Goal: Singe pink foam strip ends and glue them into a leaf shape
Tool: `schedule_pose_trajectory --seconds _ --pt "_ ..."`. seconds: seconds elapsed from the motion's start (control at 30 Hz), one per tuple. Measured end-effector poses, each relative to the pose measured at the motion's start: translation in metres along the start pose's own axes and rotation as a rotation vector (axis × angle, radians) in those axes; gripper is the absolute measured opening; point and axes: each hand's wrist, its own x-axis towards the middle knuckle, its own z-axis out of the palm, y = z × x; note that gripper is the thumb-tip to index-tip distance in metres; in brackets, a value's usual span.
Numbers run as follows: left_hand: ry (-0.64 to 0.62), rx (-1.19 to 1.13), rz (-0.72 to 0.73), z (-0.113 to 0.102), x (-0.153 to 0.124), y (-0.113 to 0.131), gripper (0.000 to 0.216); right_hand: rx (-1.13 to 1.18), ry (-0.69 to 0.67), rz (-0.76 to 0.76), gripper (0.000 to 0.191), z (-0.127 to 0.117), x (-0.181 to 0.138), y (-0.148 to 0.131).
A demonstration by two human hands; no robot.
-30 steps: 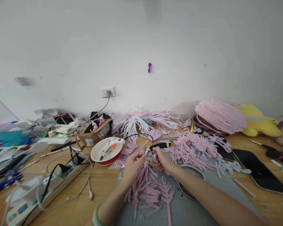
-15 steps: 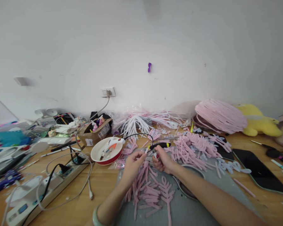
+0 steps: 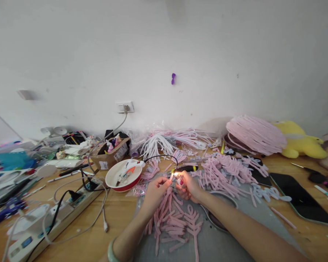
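My right hand [image 3: 190,186] is closed round a lighter [image 3: 180,181] with a lit flame [image 3: 176,174] at its top. Beside the flame, my left hand [image 3: 156,190] pinches a short piece of pink pipe cleaner [image 3: 171,177], its tip close to the fire. Below both hands, a heap of pink pipe cleaner pieces [image 3: 169,214] covers part of the grey mat [image 3: 215,247]. A leaf-shaped pink pipe cleaner piece [image 3: 193,222] lies flat at the front. Partly under my right forearm is a round dark dish [image 3: 218,218].
A red-rimmed bowl [image 3: 109,179] holds a white glue gun [image 3: 135,163]. Left of it runs a power strip [image 3: 57,222] with loose cables. More pink pieces [image 3: 221,171], a black phone [image 3: 302,198] and a yellow plush toy [image 3: 297,140] lie to the right.
A flame has appeared at the lighter in my right hand. Both hands have stayed almost in place, with the pipe cleaner piece still in my left fingers.
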Motion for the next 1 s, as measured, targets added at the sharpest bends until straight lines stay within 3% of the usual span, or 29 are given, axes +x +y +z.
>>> schedule_pose_trajectory --seconds 1.0 --pt "-0.079 -0.117 0.009 0.0011 0.0001 -0.0037 0.026 -0.071 0.016 0.003 0.053 0.0034 -0.0034 -0.0004"
